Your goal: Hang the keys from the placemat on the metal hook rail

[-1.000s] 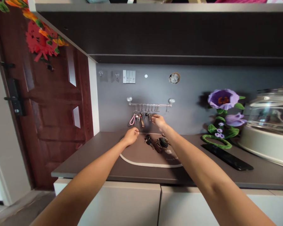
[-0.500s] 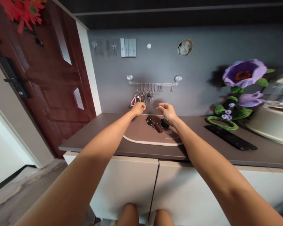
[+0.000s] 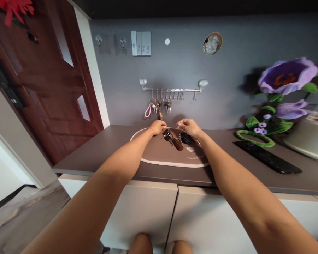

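Both my arms reach over a brown oval mat on a dark counter. My left hand is curled, its fingers touching a bunch of keys with a brown fob lying on the mat. My right hand is also curled, right above a black car key beside that bunch; whether it grips it is hidden. On the wall behind, a chrome hook rail carries several key bunches, one with a pink loop.
A red-brown door stands at left. Purple artificial flowers and a black flat device sit on the counter at right, with a large pale appliance beyond. White cabinet doors are below the counter. Light switches are above the rail.
Both hands dropped from near the hanging keys on the rail down to the keys lying on the mat. The view tilted down and moved closer to the counter.
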Tool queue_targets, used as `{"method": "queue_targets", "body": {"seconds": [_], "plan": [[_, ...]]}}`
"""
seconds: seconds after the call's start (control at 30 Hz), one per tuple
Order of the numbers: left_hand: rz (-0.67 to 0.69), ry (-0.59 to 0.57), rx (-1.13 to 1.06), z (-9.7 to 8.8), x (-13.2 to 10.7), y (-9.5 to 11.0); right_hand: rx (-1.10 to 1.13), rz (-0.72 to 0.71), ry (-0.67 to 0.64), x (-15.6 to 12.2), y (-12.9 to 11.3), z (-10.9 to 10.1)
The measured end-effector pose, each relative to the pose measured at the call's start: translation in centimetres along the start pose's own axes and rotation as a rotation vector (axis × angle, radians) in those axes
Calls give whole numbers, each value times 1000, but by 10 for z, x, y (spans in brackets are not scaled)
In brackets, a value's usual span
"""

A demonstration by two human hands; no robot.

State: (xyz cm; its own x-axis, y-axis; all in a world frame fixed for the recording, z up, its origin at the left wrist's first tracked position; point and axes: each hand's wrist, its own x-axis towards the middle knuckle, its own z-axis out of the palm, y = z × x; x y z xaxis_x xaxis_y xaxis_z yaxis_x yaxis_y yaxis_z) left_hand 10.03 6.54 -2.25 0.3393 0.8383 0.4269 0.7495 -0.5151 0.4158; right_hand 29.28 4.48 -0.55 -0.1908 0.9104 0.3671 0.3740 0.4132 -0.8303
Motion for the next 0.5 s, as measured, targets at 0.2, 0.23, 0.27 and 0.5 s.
{"method": "queue_targets", "body": {"seconds": [0.2,0.23,0.27,0.5], "plan": [[-58,-3,-36,10,2,-7,-69,36,-18,-3,0,-3],[-69,0,-31,12,2,-7,-81,33,-16,-3,-1,-4],[-78,3,-24,13,2,-7,-93,30,-13,-3,-1,-4],[-109,31,5,13,1,-7,-113,27,-21,-2,-1,-2]]}}
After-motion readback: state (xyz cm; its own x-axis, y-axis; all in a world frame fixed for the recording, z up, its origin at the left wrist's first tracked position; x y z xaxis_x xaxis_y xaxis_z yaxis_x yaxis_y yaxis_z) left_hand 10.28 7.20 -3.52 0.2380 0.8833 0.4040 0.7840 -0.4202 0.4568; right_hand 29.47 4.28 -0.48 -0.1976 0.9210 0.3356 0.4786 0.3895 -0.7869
